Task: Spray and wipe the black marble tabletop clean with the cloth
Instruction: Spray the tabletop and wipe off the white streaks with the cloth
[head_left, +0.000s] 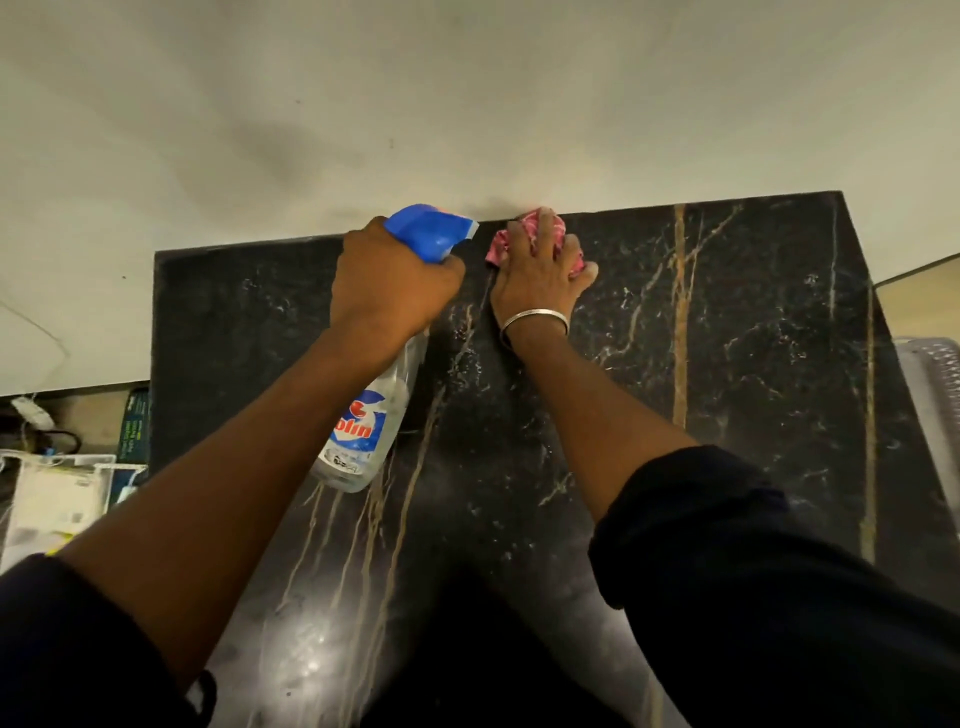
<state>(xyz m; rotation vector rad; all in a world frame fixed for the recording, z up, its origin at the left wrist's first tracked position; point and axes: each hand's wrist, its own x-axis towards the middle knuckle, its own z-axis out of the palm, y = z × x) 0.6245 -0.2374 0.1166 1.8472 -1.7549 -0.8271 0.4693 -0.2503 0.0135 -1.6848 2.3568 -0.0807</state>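
Observation:
The black marble tabletop (727, 338) with gold and white veins fills the middle of the head view. My left hand (395, 280) grips the neck of a clear spray bottle (374, 415) with a blue trigger head, held above the table and pointing toward the far edge. My right hand (540, 270) presses a crumpled pink cloth (519, 234) flat on the marble at the far edge by the wall. A metal bangle sits on that wrist. Fine white specks dot the marble near the hands.
A pale wall (467, 104) rises directly behind the table's far edge. Left of the table lie white boxes (57, 499) and cables on a lower surface. A clear plastic container (930, 395) sits beyond the right edge.

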